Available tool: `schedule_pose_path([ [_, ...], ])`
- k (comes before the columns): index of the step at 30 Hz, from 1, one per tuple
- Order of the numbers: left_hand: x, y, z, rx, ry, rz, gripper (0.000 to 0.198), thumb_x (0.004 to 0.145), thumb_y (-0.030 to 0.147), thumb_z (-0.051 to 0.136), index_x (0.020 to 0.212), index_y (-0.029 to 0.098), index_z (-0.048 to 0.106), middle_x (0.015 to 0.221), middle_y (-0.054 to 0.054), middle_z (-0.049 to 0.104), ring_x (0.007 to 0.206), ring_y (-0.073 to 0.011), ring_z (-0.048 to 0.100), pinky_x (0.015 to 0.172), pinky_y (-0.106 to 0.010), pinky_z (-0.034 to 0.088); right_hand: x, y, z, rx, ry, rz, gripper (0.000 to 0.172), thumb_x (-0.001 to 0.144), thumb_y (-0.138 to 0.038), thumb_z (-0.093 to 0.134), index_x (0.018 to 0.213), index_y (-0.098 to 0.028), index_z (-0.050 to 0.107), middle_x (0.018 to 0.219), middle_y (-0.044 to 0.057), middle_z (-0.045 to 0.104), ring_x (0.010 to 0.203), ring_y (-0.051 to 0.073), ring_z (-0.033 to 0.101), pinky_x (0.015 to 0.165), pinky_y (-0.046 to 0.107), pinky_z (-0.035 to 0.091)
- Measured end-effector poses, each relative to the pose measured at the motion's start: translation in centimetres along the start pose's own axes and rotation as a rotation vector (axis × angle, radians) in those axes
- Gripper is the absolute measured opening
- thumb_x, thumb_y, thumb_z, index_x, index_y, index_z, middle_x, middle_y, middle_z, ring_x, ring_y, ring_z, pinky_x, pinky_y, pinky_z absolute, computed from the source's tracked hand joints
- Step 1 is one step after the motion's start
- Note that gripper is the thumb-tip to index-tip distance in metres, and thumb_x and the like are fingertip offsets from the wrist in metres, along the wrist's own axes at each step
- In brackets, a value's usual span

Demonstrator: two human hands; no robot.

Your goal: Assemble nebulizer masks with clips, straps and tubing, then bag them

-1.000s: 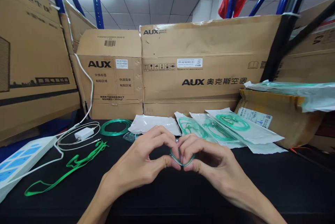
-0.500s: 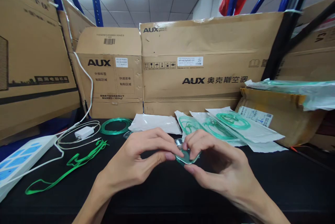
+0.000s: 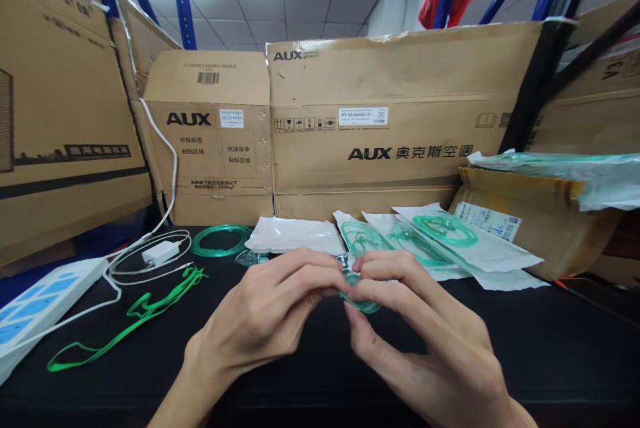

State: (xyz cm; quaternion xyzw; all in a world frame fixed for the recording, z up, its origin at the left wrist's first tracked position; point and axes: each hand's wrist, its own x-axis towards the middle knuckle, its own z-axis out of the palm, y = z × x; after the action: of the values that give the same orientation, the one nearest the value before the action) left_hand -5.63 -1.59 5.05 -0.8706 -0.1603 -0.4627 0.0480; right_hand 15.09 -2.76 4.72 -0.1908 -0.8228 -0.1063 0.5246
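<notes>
Both my hands meet above the black table (image 3: 550,348) and pinch one small clear green plastic piece (image 3: 361,304). My left hand (image 3: 270,315) has its fingers curled over the piece from the left. My right hand (image 3: 415,321) closes on it from the right, thumb underneath. Most of the piece is hidden by my fingertips. Just behind my hands lie several sealed white pouches (image 3: 450,241) with green tubing inside, and a flat white pouch (image 3: 295,236).
A coil of green tubing (image 3: 220,240), a green strap (image 3: 125,325), a white charger with cable (image 3: 160,253) and a white-blue power strip (image 3: 35,311) lie at the left. AUX cardboard boxes (image 3: 390,121) wall off the back. A bag-covered carton (image 3: 540,221) stands right.
My hands have turned the green piece between the fingertips and drawn closer over it. The right hand's fingers now cover more of it. Nothing else on the table has moved.
</notes>
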Motion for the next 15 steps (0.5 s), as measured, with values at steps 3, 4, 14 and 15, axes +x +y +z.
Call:
schedule_pose_path([
  [3, -0.1, -0.1, 0.0, -0.002, 0.034, 0.032, 0.03, 0.096, -0.002, 0.055, 0.12, 0.015, 0.061, 0.116, -0.008, 0.069, 0.115, -0.0154, 0.065, 0.101, -0.026, 0.053, 0.1, -0.3, 0.0, -0.034, 0.024, -0.01, 0.038, 0.085, 0.001, 0.063, 0.114, -0.024, 0.058, 0.099, 0.006, 0.066, 0.1, 0.021, 0.065, 0.091, 0.036, 0.054],
  [4, -0.1, -0.2, 0.0, -0.005, 0.038, 0.035, 0.03, 0.096, -0.002, 0.056, 0.12, 0.015, 0.062, 0.116, -0.008, 0.07, 0.115, -0.0156, 0.065, 0.102, -0.027, 0.053, 0.1, -0.4, -0.1, -0.039, 0.023, -0.01, 0.037, 0.086, 0.0, 0.063, 0.114, -0.024, 0.059, 0.1, 0.006, 0.066, 0.101, 0.021, 0.065, 0.09, 0.036, 0.054],
  [14, -0.1, -1.3, -0.1, -0.021, 0.035, 0.104, 0.027, 0.097, -0.002, 0.057, 0.12, 0.011, 0.066, 0.117, -0.011, 0.071, 0.116, -0.0157, 0.066, 0.104, -0.027, 0.054, 0.6, -0.4, -0.6, 0.011, 0.037, -0.104, 0.026, 0.086, 0.007, 0.063, 0.103, -0.012, 0.068, 0.099, 0.007, 0.069, 0.107, 0.015, 0.066, 0.098, 0.026, 0.054],
  [15, -0.1, -1.3, 0.0, -0.025, 0.035, 0.104, 0.027, 0.097, -0.002, 0.057, 0.12, 0.01, 0.066, 0.118, -0.011, 0.071, 0.117, -0.016, 0.066, 0.104, -0.027, 0.054, 0.6, -0.4, -0.7, 0.028, 0.026, -0.106, 0.026, 0.086, 0.007, 0.063, 0.104, -0.011, 0.068, 0.1, 0.007, 0.069, 0.108, 0.015, 0.066, 0.1, 0.026, 0.054],
])
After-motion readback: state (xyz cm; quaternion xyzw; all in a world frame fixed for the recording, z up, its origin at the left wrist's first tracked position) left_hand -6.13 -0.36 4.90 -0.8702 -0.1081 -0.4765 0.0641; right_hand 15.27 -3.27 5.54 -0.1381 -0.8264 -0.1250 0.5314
